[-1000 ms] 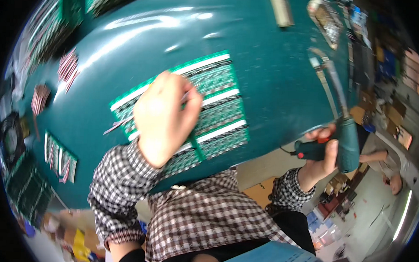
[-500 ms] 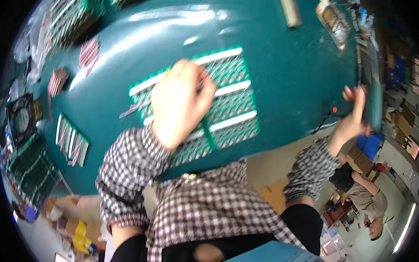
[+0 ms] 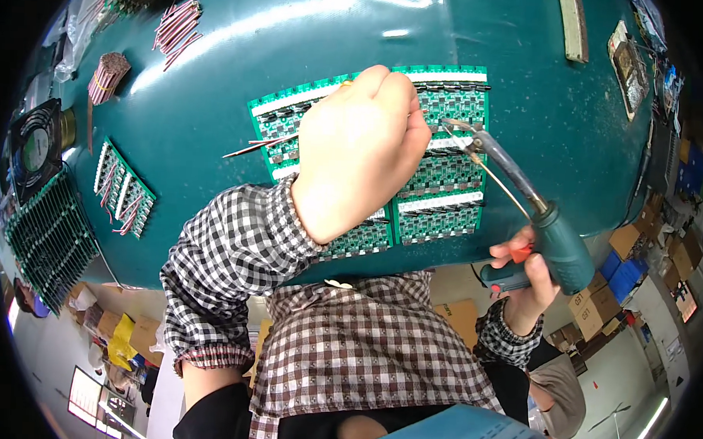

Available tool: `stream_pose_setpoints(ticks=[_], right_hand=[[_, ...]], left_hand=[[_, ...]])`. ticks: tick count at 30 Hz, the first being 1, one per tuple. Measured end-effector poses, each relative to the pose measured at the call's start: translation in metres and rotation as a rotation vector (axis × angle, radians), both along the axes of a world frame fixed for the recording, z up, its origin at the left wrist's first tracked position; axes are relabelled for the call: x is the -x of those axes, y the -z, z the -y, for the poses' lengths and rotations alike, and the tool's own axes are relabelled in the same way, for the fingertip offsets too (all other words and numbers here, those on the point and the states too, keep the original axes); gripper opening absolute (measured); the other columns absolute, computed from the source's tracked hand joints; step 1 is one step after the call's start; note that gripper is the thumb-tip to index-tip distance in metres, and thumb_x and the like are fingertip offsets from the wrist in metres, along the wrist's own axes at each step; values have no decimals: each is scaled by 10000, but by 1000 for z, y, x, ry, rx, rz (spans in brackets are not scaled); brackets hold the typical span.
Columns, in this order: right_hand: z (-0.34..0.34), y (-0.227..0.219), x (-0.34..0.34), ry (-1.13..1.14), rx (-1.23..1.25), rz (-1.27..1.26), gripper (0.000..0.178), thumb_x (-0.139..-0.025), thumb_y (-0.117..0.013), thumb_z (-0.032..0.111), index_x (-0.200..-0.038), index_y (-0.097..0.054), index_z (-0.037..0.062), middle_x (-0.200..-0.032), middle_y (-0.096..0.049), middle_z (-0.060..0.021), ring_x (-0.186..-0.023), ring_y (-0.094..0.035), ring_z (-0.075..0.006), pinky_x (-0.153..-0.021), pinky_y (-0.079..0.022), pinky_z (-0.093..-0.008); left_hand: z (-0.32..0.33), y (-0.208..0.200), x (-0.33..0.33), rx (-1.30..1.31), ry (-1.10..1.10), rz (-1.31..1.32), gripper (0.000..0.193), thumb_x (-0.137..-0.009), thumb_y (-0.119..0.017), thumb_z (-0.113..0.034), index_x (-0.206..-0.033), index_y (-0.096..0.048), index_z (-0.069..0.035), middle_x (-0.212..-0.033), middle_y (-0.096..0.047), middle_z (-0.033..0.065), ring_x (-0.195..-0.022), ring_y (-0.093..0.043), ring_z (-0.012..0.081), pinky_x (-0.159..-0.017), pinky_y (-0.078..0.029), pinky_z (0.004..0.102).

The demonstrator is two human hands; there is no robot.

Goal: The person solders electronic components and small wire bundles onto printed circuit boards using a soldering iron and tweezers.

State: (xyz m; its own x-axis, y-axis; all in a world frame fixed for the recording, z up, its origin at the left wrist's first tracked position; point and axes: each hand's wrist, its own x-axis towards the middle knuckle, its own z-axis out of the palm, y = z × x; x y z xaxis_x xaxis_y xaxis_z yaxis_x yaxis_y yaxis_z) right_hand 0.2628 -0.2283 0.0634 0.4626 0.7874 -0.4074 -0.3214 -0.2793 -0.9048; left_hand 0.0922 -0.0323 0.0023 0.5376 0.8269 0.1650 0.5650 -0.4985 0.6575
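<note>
A panel of green circuit boards [image 3: 442, 178] with white strips and rows of black parts lies in front of me. My left hand [image 3: 359, 146] is over its middle, fingers pinched together. Thin dark and reddish wires [image 3: 257, 146] stick out from under this hand on its left side; the fingertips' hold is partly hidden. My right hand [image 3: 529, 281] grips a green soldering gun [image 3: 561, 246] with a red trigger by its handle. The gun's metal tip points left, at the board just right of my left fingertips, with a thin feed tube beside it.
On the left lie a loose wire pile [image 3: 177, 28], a tied wire bundle [image 3: 109, 78], a small board with wires [image 3: 124, 188], a black fan [image 3: 36, 148] and stacked boards [image 3: 53, 228]. A wooden strip [image 3: 573, 27] lies at the far right. Behind, a person stands.
My right hand has brought the soldering gun from the right side in to the board. My left hand stays over the panel, while the whole view has shifted.
</note>
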Motion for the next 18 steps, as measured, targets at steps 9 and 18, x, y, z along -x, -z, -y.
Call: stream_pose_setpoints(ticks=[9,18], right_hand=[[-6,2,7,-79,77,142,346,-844,-608,127,-1098,-565,-104,-942,-614,-172,-772,-680,-272,-637,-570,-319],[-8,0,11,-76,131,243,381,-846,-604,159,-1109,-555,-112,-915,-618,-172,-724,-677,-258,-593,-565,-310]], left_hand=[[1,-1,-1,7,-15,-17,140,-712,-688,-63,-758,-555,-74,-674,-537,36,-551,-550,196,-496,-434,317],[0,-2,-2,22,-13,-30,137,-712,-688,-71,-748,-556,-77,-673,-532,29,-554,-541,188,-505,-431,316]])
